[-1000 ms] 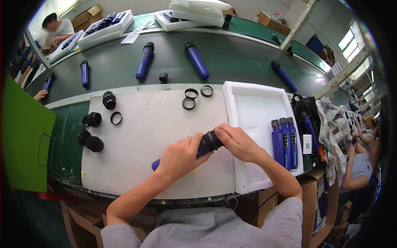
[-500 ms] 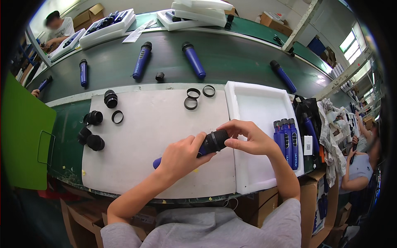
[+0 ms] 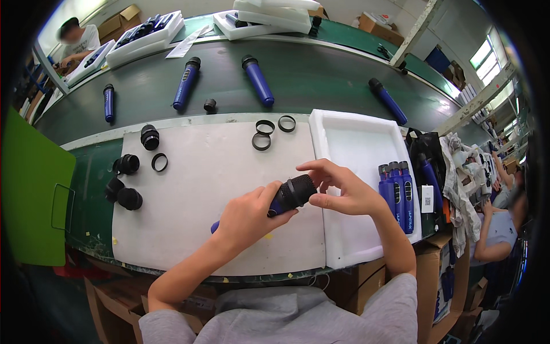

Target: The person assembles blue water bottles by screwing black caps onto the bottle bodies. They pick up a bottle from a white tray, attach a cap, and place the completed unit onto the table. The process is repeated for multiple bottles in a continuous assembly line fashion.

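Observation:
A blue handheld microphone (image 3: 293, 194) with a black mesh head lies slantwise over the white work sheet, head up to the right. My left hand (image 3: 246, 215) is closed round its body. My right hand (image 3: 346, 192) is beside the mesh head, thumb and fingers apart; whether a fingertip touches the mesh I cannot tell. Beyond them lie three black rings (image 3: 262, 141), with one more ring (image 3: 160, 162) to the left. Several black microphone heads (image 3: 127, 164) are grouped at the sheet's left edge.
A white foam tray (image 3: 346, 241) on the right holds three blue microphone bodies (image 3: 395, 195). Behind the table, a dark conveyor belt (image 3: 229, 74) carries several blue microphones and a small black part (image 3: 209, 104). A green panel (image 3: 37, 189) stands left. Other people sit far left and right.
My right hand's fingers have spread and lifted off the mesh head, which now shows more. The microphones on the belt have shifted left, and the leftmost one has gone from view.

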The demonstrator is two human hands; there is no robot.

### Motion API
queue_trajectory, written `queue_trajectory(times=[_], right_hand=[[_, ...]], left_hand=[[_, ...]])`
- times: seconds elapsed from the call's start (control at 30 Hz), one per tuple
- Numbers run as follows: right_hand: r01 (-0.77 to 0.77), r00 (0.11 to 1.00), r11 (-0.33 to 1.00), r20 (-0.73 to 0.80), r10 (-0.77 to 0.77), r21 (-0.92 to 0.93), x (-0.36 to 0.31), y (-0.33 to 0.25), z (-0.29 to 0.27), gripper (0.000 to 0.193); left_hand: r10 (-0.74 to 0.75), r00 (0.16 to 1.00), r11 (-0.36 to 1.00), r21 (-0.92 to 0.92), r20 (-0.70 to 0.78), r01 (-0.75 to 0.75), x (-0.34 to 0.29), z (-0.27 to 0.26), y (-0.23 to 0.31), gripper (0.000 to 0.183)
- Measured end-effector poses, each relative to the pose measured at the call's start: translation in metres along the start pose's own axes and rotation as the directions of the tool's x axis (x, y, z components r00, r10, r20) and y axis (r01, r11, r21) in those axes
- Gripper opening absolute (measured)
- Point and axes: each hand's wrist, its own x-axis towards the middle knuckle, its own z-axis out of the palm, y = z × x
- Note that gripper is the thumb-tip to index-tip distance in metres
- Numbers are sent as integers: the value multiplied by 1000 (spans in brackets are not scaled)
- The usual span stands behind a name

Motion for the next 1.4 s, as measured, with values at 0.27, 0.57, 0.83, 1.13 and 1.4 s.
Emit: queue_trajectory(times=[0.27,0.57,0.83,1.13,1.4], right_hand=[[-23,997,983,74,37,-183,1,4,-9,36],[-42,998,975,38,52,-218,1,6,-1,38],[71,994,992,94,-61,-105,0,3,-6,42],[-24,998,980,60,37,-198,-1,1,-3,35],[-16,999,991,47,22,-132,-1,3,1,39]], left_hand=[[-12,999,1000,-14,32,13,-1,1,-1,53],[-59,993,996,-55,101,65,1,-2,3,50],[-101,962,951,-258,253,168,3,-10,5,48],[-116,954,947,-260,275,190,3,-11,9,48],[-96,968,950,-269,231,158,1,-8,7,47]])
